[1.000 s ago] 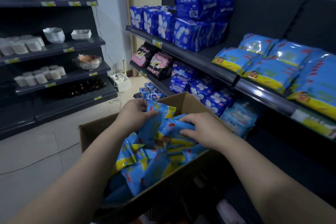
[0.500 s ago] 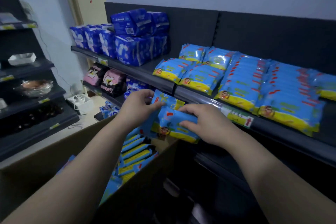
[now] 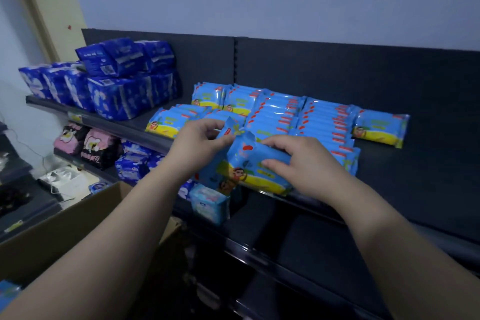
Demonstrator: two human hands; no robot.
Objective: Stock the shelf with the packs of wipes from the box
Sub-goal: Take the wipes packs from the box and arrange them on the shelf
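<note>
I hold a small bunch of blue-and-yellow packs of wipes between both hands, just above the front edge of the dark top shelf. My left hand grips the bunch's left end. My right hand grips its right side, fingers over the top and thumb on the front face. Behind the held packs, rows of the same wipes lie on that shelf, with one separate pack at the right. The cardboard box stands at the lower left; a blue pack shows at its corner.
Dark blue packages are stacked at the shelf's left end. The shelf below carries pink and black bags and small blue packs. A light blue pack stands below my hands. Bare shelf surface lies right of the wipes.
Both hands lifted the bunch of wipes out of the box and carried it up and right to the top shelf's front edge. My view turned from the box to the shelf.
</note>
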